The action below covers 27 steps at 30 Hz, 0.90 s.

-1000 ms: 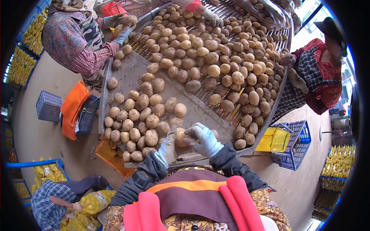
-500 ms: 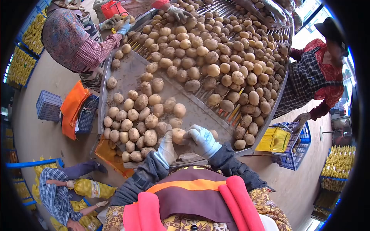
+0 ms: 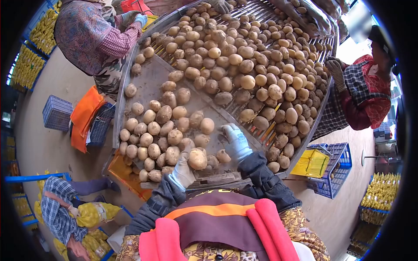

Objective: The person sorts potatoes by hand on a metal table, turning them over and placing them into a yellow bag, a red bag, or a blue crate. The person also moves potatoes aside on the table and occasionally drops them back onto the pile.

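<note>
My left hand (image 3: 183, 168), in a pale work glove, is closed on a round tan potato (image 3: 198, 159) at the near edge of the metal sorting table (image 3: 150, 80). To its right, my right hand (image 3: 235, 142), in a light blue and white glove, is over the bare metal with fingers apart and nothing in them. A smaller potato (image 3: 223, 155) lies just below and left of the right hand. Left of my left hand sits a cluster of potatoes (image 3: 153, 151), some with dirt on them. A larger heap of potatoes (image 3: 248, 61) covers the rollers further back.
Co-workers stand at the left (image 3: 89, 35) and right (image 3: 363, 91) sides of the table. An orange bag (image 3: 124, 172) hangs at the near left corner. Blue crates (image 3: 333, 178) and a yellow mesh bag (image 3: 311, 163) are at right. Another person (image 3: 63, 209) handles filled yellow bags at lower left.
My right hand has come away from the potato and moved right and up, its fingers opening. The potato stays in my left hand, slightly lower. The right co-worker's hand has risen to the table edge.
</note>
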Tool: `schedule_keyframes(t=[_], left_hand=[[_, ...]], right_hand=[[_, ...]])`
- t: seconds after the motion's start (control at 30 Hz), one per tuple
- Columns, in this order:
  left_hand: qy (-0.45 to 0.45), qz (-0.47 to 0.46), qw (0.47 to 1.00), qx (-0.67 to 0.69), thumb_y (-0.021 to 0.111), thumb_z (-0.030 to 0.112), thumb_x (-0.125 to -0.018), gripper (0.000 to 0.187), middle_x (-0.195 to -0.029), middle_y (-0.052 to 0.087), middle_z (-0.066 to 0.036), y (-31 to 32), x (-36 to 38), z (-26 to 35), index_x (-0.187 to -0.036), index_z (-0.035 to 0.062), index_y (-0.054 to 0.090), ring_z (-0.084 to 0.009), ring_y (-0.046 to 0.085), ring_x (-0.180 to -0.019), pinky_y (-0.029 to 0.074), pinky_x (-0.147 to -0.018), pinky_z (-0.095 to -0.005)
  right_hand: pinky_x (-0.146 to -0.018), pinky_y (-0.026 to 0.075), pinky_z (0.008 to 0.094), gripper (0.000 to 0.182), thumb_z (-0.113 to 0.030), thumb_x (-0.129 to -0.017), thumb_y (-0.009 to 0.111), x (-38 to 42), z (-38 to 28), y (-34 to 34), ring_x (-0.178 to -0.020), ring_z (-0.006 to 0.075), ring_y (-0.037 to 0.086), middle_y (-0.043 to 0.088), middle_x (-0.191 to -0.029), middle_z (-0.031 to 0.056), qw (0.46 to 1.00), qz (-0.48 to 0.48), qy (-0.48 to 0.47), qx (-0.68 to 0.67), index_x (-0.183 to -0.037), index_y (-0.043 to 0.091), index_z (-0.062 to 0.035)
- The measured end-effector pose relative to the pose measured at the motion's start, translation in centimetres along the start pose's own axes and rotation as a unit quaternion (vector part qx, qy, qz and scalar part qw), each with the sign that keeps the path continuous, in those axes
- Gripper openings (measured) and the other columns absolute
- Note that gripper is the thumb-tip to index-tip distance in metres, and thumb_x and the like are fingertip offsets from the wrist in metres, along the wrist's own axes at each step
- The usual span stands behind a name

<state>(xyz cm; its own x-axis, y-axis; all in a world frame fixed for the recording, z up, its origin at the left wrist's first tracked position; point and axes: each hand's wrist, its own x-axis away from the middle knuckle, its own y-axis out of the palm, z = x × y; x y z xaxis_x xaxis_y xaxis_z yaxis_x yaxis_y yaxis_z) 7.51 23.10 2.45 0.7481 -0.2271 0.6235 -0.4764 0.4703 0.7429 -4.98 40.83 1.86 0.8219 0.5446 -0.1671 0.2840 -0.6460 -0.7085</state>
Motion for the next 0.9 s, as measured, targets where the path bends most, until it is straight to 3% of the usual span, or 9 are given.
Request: schedule_keyframes(t=[0.17,0.27,0.3,0.33,0.37,0.53,0.7,0.8,0.9], left_hand=[[0.048,0.058,0.996,0.046,0.048,0.051,-0.094,0.048,-0.106,0.065,-0.015,-1.7,0.7,0.2,-0.116,0.0092,0.055,-0.0341,0.065,-0.097,0.056,-0.082,-0.0508],[0.064,0.074,0.994,0.046,0.048,0.051,-0.094,0.047,-0.107,0.065,-0.015,-2.6,1.1,0.7,-0.111,0.0086,0.057,-0.0347,0.064,-0.099,0.054,-0.084,-0.0521],[0.065,0.075,0.994,0.049,0.048,0.051,-0.094,0.047,-0.107,0.065,-0.015,-3.1,1.3,0.8,-0.111,0.0086,0.057,-0.0347,0.064,-0.099,0.054,-0.084,-0.0521],[0.064,0.050,0.994,0.073,0.047,0.051,-0.095,0.047,-0.107,0.066,-0.015,-3.6,1.5,0.9,-0.110,0.0082,0.058,-0.0348,0.064,-0.100,0.054,-0.085,-0.0524],[0.061,0.024,0.993,0.098,0.046,0.051,-0.095,0.048,-0.107,0.066,-0.015,-4.1,1.6,0.8,-0.110,0.0079,0.058,-0.0349,0.064,-0.100,0.054,-0.086,-0.0526],[0.015,-0.028,0.992,0.125,0.044,0.048,-0.097,0.048,-0.120,0.062,-0.017,-2.2,0.9,0.4,-0.117,0.0060,0.057,-0.0329,0.061,-0.108,0.052,-0.088,-0.0518],[-0.053,-0.015,0.991,0.120,0.045,0.047,-0.097,0.046,-0.124,0.058,-0.019,0.7,-0.4,-0.4,-0.116,0.0073,0.056,-0.0336,0.059,-0.109,0.052,-0.088,-0.0528],[-0.026,0.044,0.995,0.088,0.048,0.047,-0.095,0.045,-0.115,0.061,-0.018,2.0,-1.2,-1.0,-0.115,0.0075,0.056,-0.0364,0.061,-0.105,0.052,-0.088,-0.0554],[-0.051,-0.016,0.993,0.104,0.051,0.047,-0.094,0.044,-0.107,0.062,-0.016,1.6,-2.5,-1.5,-0.113,0.0079,0.056,-0.0363,0.062,-0.101,0.052,-0.088,-0.0554]], right_hand=[[-0.101,0.041,0.0422,0.048,-0.010,-0.082,0.057,-4.2,2.6,4.2,-0.123,0.0358,0.046,0.043,-0.139,0.0149,0.938,-0.153,-0.165,0.262,-0.128,0.052,-0.0223],[-0.100,0.043,0.0433,0.048,-0.011,-0.083,0.060,-5.6,2.0,3.4,-0.123,0.0324,0.048,0.043,-0.140,0.0139,0.955,-0.233,-0.097,0.154,-0.130,0.051,-0.0179],[-0.100,0.044,0.0442,0.055,-0.008,-0.080,0.064,-5.3,1.8,3.2,-0.121,0.0327,0.050,0.046,-0.135,0.0141,0.966,-0.211,0.048,-0.142,-0.132,0.048,-0.0150],[-0.100,0.044,0.0451,0.062,-0.005,-0.077,0.068,-4.7,1.8,2.8,-0.119,0.0329,0.052,0.050,-0.129,0.0144,0.871,-0.167,0.191,-0.420,-0.135,0.045,-0.0121],[-0.101,0.044,0.0476,0.060,-0.013,-0.084,0.067,-3.8,1.9,1.8,-0.116,0.0288,0.055,0.052,-0.125,0.0130,0.753,-0.197,0.211,-0.591,-0.137,0.041,-0.0078],[-0.102,0.041,0.0539,0.065,-0.044,-0.087,0.064,-0.1,-0.8,-0.5,-0.118,0.0335,0.054,0.052,-0.127,0.0191,0.489,-0.172,0.234,-0.823,-0.135,0.041,-0.0064],[-0.092,0.051,0.0475,0.055,-0.045,-0.093,0.057,2.9,0.0,-1.4,-0.106,0.0307,0.062,0.059,-0.120,0.0172,0.508,-0.105,0.287,-0.806,-0.126,0.049,-0.0029],[-0.074,0.055,0.0361,0.031,-0.031,-0.092,0.064,5.0,2.1,-0.7,-0.080,0.0223,0.066,0.067,-0.093,0.0117,0.648,0.014,0.331,-0.686,-0.100,0.062,-0.0009],[-0.072,0.054,0.0328,0.029,-0.028,-0.089,0.068,6.3,3.9,-0.6,-0.076,0.0185,0.065,0.067,-0.087,0.0092,0.704,0.103,0.388,-0.586,-0.097,0.063,-0.0004]])
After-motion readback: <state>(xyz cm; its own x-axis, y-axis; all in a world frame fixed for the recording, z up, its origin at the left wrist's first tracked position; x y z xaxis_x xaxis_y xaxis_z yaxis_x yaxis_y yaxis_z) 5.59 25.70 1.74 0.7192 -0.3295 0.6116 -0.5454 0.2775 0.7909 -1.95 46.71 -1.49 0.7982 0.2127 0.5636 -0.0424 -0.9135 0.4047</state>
